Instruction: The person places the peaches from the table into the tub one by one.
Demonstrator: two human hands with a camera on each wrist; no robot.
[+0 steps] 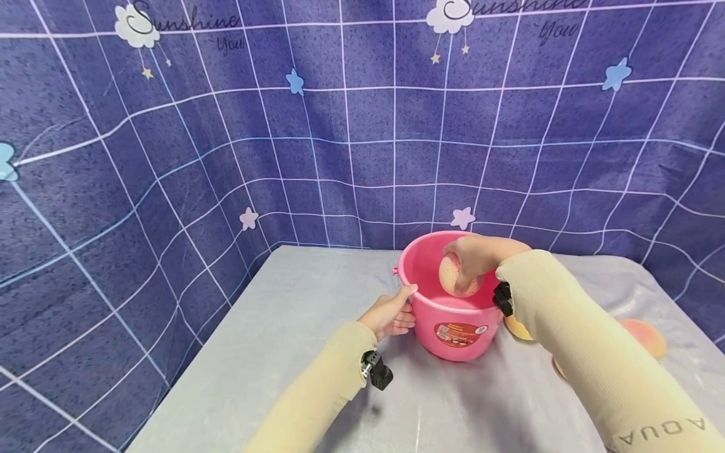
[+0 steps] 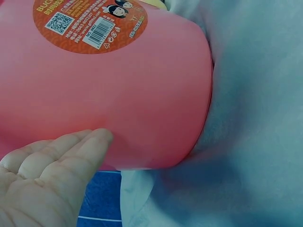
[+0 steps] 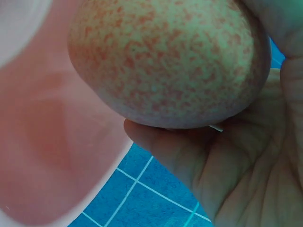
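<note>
Nearest the camera, my cream right sleeve point(image 1: 595, 346), lettered AQUA, runs up from the lower right of the frame toward the middle. The pale grey cloth point(image 1: 294, 314) spreads across the lower half; if it slides or wrinkles under a sideways push, the pink bucket point(image 1: 427, 327), right of centre, could skid with it. The bucket looks thin and light to me, so a downward lean of my right wrist on the near right rim might tip it, and a hard pull from my left hand point(image 1: 389, 314) could flex the wall or drag it askew. The speckled peach point(image 1: 447, 277) is at the bucket's mouth, framed by the rim; I cannot tell how deep. Its rounded skin may roll from my fingertips if I loosen unevenly, knocking the wall and bruising, if it is real fruit. The yellow fruit point(image 1: 520, 328), just right of the bucket, could be nudged should the bucket shift that way.

As for pose, my right forearm slants up and leftward, wrist bent over the rim, and my right hand point(image 1: 481, 251) grasps the peach between thumb and fingers. My left hand reaches from lower centre, thumb hooked over the left rim, fingers against the outer wall, gripping the bucket.
</note>
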